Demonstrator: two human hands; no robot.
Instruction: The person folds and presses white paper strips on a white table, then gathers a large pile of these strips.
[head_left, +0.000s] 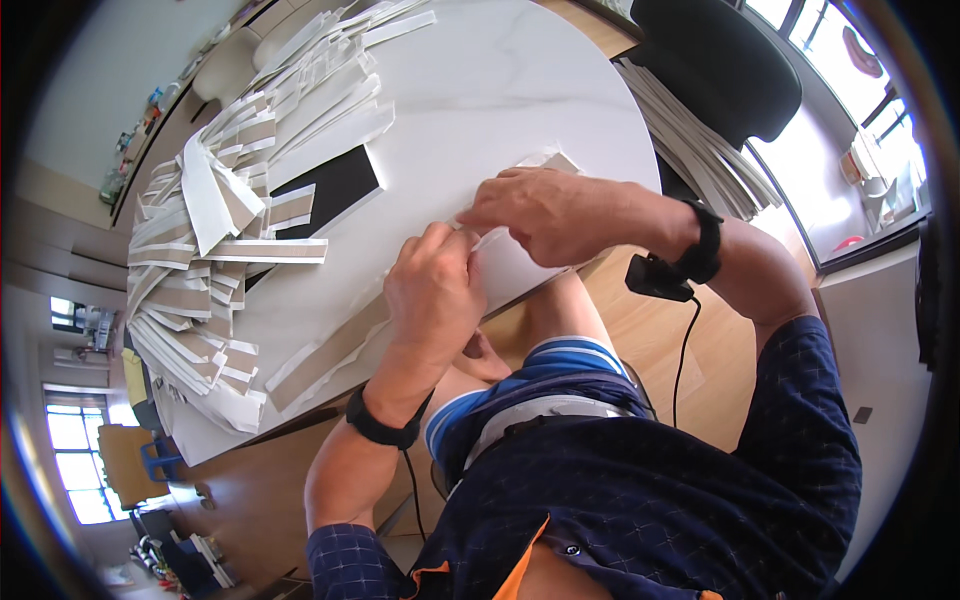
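A long brown strip with white edges (335, 345) lies along the near side of the table and runs up under my left hand (435, 285). That hand is closed, thumb and fingers pressed together at the strip. My right hand (540, 212) meets it from the right, index finger stretched toward the left fingertips and the other fingers curled. Whatever its fingers grip is hidden; a bit of white shows between the hands. Behind the right wrist, a small whitish piece (562, 162) rests on the table.
A big, loose pile of white and brown strips (225, 210) covers the left side of the white round table (500, 70). A dark flat panel (335, 190) lies partly beneath it. More long strips (700, 135) rest on a dark chair (725, 60). A cable (686, 350) hangs from my right wristband.
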